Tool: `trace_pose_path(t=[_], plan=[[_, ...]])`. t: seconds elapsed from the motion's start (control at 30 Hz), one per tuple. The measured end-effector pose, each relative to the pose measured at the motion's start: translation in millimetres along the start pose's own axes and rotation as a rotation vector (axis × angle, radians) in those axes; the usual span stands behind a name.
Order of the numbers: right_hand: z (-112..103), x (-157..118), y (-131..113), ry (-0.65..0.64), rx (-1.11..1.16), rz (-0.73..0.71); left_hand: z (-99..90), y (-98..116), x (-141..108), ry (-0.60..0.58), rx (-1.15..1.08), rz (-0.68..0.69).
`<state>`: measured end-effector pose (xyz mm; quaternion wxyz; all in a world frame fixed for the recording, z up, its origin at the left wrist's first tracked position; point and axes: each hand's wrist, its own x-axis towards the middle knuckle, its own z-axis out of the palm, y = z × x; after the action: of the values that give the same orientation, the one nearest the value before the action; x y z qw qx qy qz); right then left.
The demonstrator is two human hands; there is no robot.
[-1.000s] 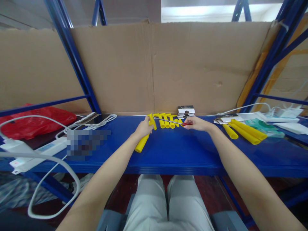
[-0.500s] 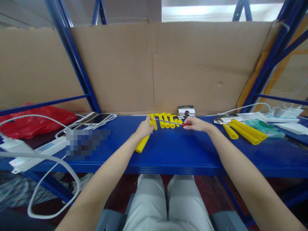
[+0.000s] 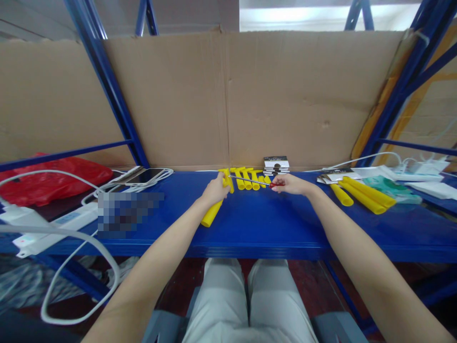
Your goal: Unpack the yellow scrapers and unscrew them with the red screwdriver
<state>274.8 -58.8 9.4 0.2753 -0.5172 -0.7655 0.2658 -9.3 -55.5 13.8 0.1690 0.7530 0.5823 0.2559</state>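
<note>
My left hand [image 3: 215, 189] is closed around a yellow piece with a crossbar [image 3: 229, 181], and a longer yellow tube [image 3: 212, 214] slants out below that hand. My right hand [image 3: 287, 184] grips the red handle of a screwdriver [image 3: 254, 181]. Its thin metal shaft points left, with the tip at the yellow piece in my left hand; whether it touches cannot be made out. Behind the shaft, several yellow parts [image 3: 246, 179] lie in a row on the blue table [image 3: 257, 221].
Small stacked boxes [image 3: 276, 165] stand against the cardboard wall. At right lie yellow tubes [image 3: 367, 195] and a green plastic packet [image 3: 392, 189]. The left side holds a phone [image 3: 152, 175], white cables, a power strip [image 3: 67, 221] and a red bag [image 3: 64, 178].
</note>
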Motion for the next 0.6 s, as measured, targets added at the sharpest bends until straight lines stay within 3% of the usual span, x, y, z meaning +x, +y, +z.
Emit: trace_pose_path(t=[0.6], plan=[[1.1, 1.9, 4.3, 0.001, -0.024, -0.013, -0.3, 2.4, -1.6, 0.02, 0.04, 0.0]])
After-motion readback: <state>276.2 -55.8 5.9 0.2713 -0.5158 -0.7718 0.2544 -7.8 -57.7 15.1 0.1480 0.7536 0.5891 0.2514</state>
